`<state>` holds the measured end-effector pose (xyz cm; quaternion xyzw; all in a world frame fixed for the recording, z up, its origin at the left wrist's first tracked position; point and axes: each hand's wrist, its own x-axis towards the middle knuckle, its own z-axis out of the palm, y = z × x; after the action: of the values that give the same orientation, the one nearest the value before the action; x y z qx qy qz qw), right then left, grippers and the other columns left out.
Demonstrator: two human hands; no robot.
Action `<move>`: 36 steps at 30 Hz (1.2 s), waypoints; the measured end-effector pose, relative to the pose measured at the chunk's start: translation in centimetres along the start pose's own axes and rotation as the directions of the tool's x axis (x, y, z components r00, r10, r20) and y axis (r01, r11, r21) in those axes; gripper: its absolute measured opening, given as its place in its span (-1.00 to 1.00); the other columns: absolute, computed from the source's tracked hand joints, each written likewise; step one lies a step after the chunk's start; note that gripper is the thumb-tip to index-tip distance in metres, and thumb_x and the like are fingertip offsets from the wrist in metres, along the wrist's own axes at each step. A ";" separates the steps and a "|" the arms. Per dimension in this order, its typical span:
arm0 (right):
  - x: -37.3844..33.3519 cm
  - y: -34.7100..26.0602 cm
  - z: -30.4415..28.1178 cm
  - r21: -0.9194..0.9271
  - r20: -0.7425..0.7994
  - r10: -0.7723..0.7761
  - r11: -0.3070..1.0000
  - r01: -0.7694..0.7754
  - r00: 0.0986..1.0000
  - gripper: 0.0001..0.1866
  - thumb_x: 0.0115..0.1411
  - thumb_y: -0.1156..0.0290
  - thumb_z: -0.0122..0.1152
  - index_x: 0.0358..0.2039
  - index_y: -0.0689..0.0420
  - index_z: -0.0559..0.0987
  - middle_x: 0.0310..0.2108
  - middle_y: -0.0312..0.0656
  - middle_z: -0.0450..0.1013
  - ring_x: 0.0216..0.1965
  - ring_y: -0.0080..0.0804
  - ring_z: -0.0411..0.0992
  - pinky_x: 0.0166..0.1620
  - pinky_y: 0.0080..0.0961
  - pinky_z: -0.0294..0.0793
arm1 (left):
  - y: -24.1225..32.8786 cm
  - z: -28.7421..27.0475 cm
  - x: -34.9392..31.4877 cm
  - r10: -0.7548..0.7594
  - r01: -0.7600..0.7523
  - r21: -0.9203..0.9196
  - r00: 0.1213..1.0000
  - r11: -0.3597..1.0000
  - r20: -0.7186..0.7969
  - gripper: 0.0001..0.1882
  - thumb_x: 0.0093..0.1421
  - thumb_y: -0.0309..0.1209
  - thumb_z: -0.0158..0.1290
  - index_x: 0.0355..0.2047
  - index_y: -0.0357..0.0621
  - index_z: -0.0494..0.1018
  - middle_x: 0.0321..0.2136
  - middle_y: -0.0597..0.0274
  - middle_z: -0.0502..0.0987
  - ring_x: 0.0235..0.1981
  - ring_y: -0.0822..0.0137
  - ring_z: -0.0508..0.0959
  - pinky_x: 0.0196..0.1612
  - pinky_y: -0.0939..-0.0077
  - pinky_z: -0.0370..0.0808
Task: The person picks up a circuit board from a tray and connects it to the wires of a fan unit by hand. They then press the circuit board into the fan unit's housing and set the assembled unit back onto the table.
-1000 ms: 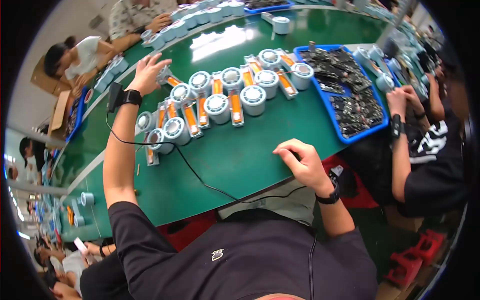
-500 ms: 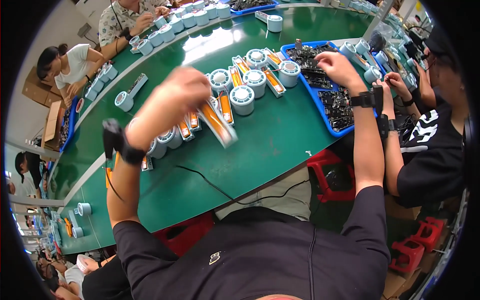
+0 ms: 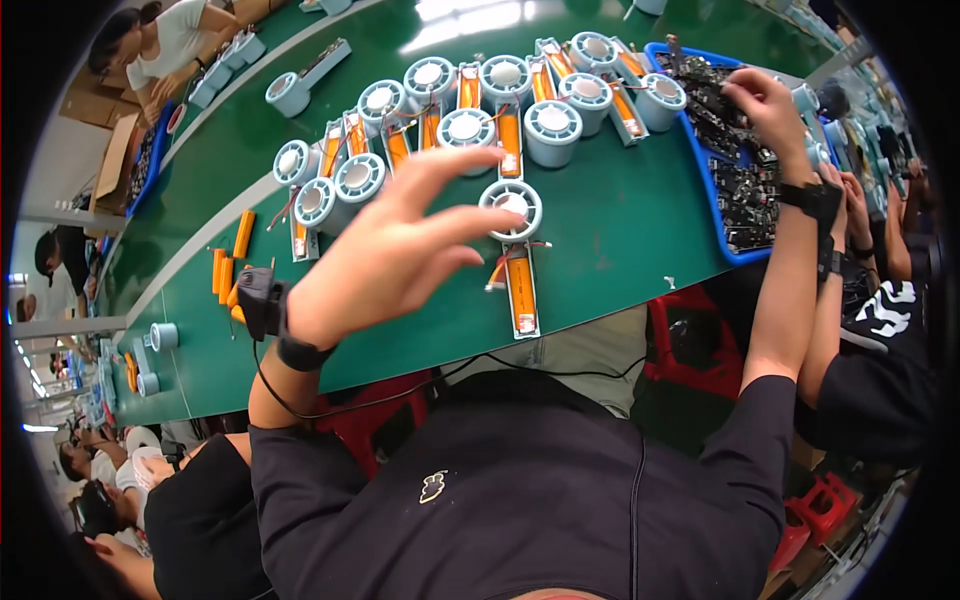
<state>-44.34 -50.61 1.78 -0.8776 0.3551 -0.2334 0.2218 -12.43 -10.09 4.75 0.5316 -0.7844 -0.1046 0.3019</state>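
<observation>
A light-blue handheld fan body (image 3: 513,228) lies on the green table, its round head away from me and its open handle toward me. An orange battery (image 3: 522,288) sits in that handle, with thin wires at the neck. My left hand (image 3: 385,250) is open beside the round head, thumb and fingers spread; whether a fingertip touches the head I cannot tell. Over a blue tray (image 3: 722,222) of black circuit boards (image 3: 742,190), my right hand (image 3: 772,112) is closed with curled fingers. What its fingertips hold, if anything, is hidden.
Several similar fan bodies (image 3: 466,130) stand in rows beyond my left hand. Loose orange batteries (image 3: 222,275) lie to the left, and another fan body (image 3: 290,95) rests farther back. A black cable (image 3: 440,375) crosses near me. A co-worker's hand (image 3: 856,210) is close to my right arm.
The fan body that was tilted in my left hand now lies on the table near its front edge. My left hand has let go and its fingers have spread. My right hand remains over the tray.
</observation>
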 end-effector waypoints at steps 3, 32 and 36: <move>-1.5 0.2 -1.1 -0.007 -0.335 -0.101 0.994 0.105 0.937 -0.84 0.30 0.38 0.33 -0.22 0.20 0.69 -0.38 -0.37 0.60 -0.36 -0.70 0.47 -0.28 -0.69 0.43 | -1.2 -0.7 -2.3 -0.085 0.076 -0.084 0.991 0.994 -0.106 -0.59 0.04 -0.69 0.23 -0.06 -0.15 0.58 0.16 0.00 0.44 0.22 -0.01 0.45 0.23 0.11 0.46; -14.5 -22.5 16.3 0.522 0.208 -0.567 0.754 0.399 0.797 -0.70 -0.04 0.66 0.41 -0.24 0.19 0.64 -0.21 -0.16 0.59 -0.38 -0.26 0.62 -0.36 -0.42 0.60 | -1.8 7.1 -5.5 -0.489 0.376 -0.757 0.868 0.534 0.087 -0.61 0.44 -0.56 -0.21 0.24 -0.24 0.32 -0.27 0.25 0.48 -0.47 0.59 0.32 -0.40 0.71 0.30; -14.2 -22.8 16.8 0.547 0.187 -0.547 0.748 0.376 0.816 -0.76 -0.02 0.67 0.41 -0.29 0.21 0.63 -0.25 -0.18 0.58 -0.43 -0.28 0.58 -0.39 -0.44 0.56 | -2.6 7.9 -5.8 -0.432 0.291 -0.819 0.900 0.494 0.059 -0.63 0.46 -0.50 -0.16 0.23 -0.25 0.36 -0.19 0.23 0.46 -0.43 0.58 0.33 -0.37 0.68 0.32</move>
<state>-32.03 -21.75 -2.52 -0.8800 0.0099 -0.2100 0.4260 -13.61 -7.19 -4.93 0.4927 -0.4926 -0.4709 0.5413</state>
